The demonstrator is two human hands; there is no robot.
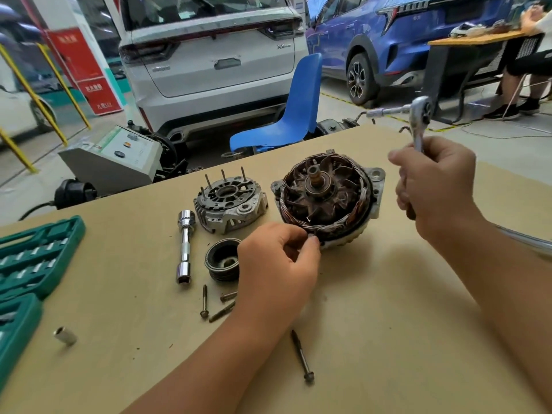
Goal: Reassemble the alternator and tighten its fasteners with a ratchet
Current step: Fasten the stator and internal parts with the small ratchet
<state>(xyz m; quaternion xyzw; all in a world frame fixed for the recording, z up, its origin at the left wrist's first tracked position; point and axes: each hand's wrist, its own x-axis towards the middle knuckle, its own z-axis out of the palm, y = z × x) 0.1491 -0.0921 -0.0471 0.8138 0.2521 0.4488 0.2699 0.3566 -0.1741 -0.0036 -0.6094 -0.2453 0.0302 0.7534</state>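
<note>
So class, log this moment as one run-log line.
right hand: grips ratchet | left hand: pinches alternator rim | end cover: off | bolts: loose

Garage floor (343, 115), white SUV (209, 55), blue car (388, 40), blue chair (286, 115) (plastic), tan tabletop (388, 294)

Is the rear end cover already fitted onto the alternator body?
No, the rear end cover lies apart on the table, left of the open alternator body.
</note>
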